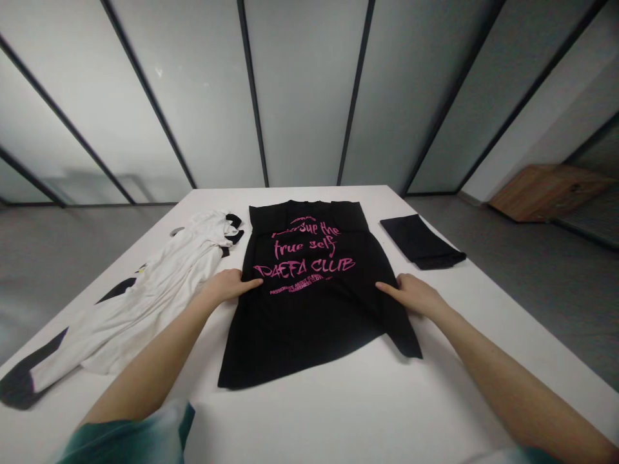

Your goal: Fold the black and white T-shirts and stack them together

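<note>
Blurred small print [302, 290] on black T-shirt [309, 338]

A black T-shirt [309, 309] printed with pink brush lettering, legible as "true self" and "DAFFA CLUB", lies flat and face up near the middle of the white counter [338, 419], its far end squared off and its near end flaring wider into an uneven, slanted edge.

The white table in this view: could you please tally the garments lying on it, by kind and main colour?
Black T-shirt with pink lettering: 1
Folded black garment: 1
White garment with black trim: 1
Total: 3
</note>
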